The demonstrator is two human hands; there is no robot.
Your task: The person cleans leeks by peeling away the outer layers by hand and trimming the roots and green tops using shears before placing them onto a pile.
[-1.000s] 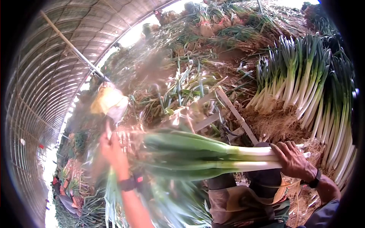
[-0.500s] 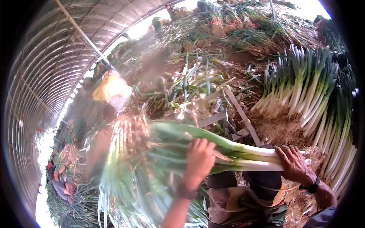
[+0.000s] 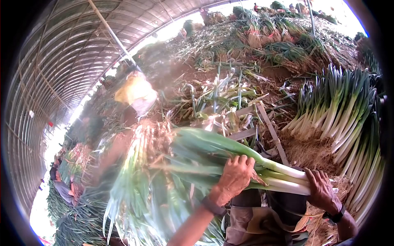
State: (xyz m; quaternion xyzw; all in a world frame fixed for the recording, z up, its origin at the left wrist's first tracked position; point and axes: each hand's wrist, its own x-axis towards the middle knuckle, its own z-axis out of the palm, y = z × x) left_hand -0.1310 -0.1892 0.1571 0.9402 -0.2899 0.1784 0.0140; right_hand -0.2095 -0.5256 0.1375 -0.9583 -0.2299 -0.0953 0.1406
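Note:
A small bunch of large green onions point(image 3: 283, 174) lies across my lap, white ends to the right and long green leaves to the left. My right hand point(image 3: 323, 190) is wrapped round the white stalks near their root end. Closed against the leaf bases, my left hand point(image 3: 237, 177) has a withered brown leaf point(image 3: 258, 179) sticking out beside its fingers; whether it grips only that leaf is hidden. Under the leaf ends lies a pile of green onions point(image 3: 139, 164) with roots toward the back, partly blurred.
Cleaned green onions point(image 3: 342, 106) stand in a row at the right, roots down. A wooden frame point(image 3: 273, 133) lies ahead of my knees, amid discarded leaves point(image 3: 219, 96). A yellow and white bag point(image 3: 136, 93) sits by a pole. Another person point(image 3: 63, 184) is at far left.
The view has shifted, so the surroundings sit further right and lower. My left hand has slid right along the green onions toward the white stalks; my right hand keeps its hold.

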